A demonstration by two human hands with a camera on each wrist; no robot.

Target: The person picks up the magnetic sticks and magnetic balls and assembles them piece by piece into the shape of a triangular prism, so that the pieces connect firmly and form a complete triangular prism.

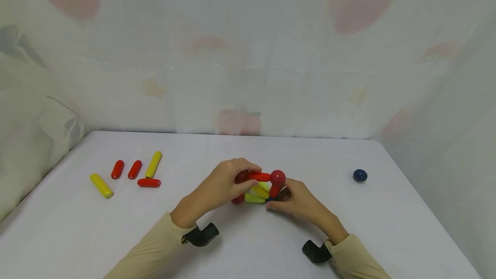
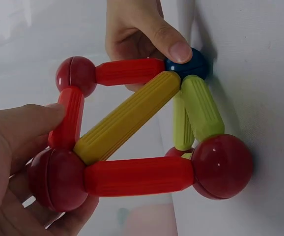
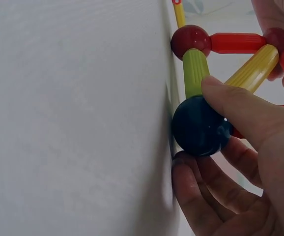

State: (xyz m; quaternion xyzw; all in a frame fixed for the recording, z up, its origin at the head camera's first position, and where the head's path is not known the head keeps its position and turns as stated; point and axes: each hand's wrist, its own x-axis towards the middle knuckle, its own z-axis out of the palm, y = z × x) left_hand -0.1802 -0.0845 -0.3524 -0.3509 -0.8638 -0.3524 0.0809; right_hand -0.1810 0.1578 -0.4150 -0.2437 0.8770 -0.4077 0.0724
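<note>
Red, yellow and green rod frame (image 2: 132, 115)
Left fingers (image 2: 31, 123) grip one red ball (image 2: 58, 179) at left; right fingers (image 3: 235, 104) pinch its blue ball (image 3: 199, 125) at right.

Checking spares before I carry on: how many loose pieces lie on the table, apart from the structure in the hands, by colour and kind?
Loose red rods: 3
Loose yellow rods: 2
Loose dark blue ball: 1
Total: 6
</note>
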